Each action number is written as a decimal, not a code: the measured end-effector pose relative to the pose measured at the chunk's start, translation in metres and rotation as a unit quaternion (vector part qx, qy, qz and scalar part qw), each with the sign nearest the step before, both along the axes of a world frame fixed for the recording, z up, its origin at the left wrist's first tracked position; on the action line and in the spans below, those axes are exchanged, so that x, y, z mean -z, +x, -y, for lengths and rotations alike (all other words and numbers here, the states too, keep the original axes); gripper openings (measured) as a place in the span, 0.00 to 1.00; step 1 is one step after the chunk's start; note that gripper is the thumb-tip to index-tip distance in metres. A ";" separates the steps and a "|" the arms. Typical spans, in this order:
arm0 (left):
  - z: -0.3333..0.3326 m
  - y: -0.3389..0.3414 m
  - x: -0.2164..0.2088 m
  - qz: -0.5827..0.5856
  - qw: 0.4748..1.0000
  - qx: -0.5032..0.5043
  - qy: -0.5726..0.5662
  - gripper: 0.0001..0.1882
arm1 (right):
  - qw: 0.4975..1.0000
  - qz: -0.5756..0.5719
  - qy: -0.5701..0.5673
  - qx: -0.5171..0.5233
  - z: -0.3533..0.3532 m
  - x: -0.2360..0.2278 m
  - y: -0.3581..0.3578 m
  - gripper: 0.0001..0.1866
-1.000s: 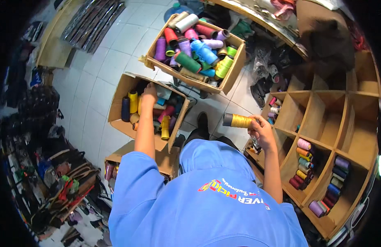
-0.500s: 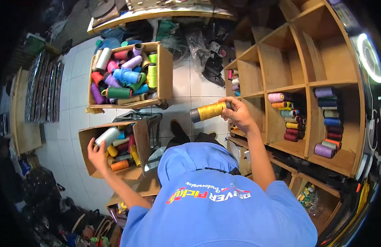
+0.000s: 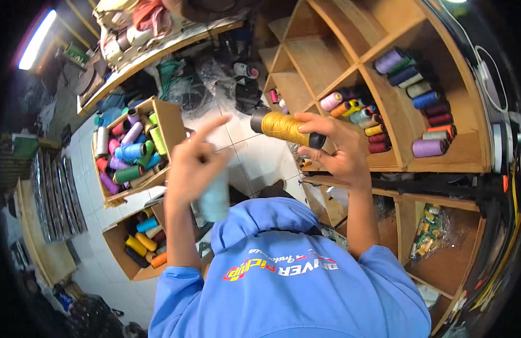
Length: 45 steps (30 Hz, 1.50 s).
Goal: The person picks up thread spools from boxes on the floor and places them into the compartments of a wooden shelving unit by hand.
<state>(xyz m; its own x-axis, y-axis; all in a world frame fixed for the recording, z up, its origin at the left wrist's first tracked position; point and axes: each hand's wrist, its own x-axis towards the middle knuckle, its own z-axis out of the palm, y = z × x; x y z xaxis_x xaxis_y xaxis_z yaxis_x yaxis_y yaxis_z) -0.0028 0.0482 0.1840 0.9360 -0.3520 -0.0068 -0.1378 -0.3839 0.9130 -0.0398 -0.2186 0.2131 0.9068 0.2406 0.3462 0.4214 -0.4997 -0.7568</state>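
Observation:
My right hand grips a spool of gold thread by its dark right end, thumb below and fingers above. The spool lies almost level in front of the shelf. My left hand, smeared by motion, is raised to the left of it, forefinger stretched toward the gold spool but apart from it. A pale blue thread spool hangs upright under the left palm, held by fingers that are mostly hidden.
A cardboard box heaped with coloured spools stands at left. Nearer is a lower carton with more spools. On the right, a wooden shelf unit holds rows of spools. A bag of small spools lies in a lower compartment.
My left hand has lifted the pale blue spool from over the lower carton and brought it right, toward the gold spool. The view has turned toward the shelf.

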 end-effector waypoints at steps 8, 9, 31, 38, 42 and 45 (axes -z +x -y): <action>0.103 -0.012 -0.032 0.326 0.930 0.111 0.128 0.34 | 0.978 0.150 -0.056 0.136 0.026 -0.020 -0.025 0.20; 0.110 -0.013 -0.031 0.330 0.928 0.115 0.127 0.34 | 0.971 0.172 -0.053 0.155 0.029 -0.020 -0.026 0.20; 0.180 0.029 0.062 -0.126 0.962 -0.019 -0.242 0.14 | 0.884 0.017 0.048 0.465 0.139 -0.031 -0.024 0.19; 0.181 0.035 0.128 -0.525 0.748 -0.100 -0.395 0.16 | 0.816 0.017 -0.218 0.535 0.284 -0.039 0.030 0.22; 0.197 0.033 0.142 -0.546 0.710 -0.001 -0.446 0.13 | 0.813 -0.047 -0.204 0.543 0.377 -0.016 0.070 0.26; 0.211 0.026 0.128 -0.543 0.719 -0.015 -0.433 0.13 | 0.820 -0.123 -0.202 0.521 0.364 -0.025 0.085 0.26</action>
<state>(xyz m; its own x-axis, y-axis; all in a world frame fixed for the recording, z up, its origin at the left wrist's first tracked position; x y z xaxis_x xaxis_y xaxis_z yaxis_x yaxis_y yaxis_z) 0.0232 -0.1627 0.0557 0.5514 -0.6448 -0.5293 0.8338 0.4061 0.3740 0.0448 -0.5830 0.2385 0.7241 -0.6585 0.2052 -0.5332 -0.7231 -0.4392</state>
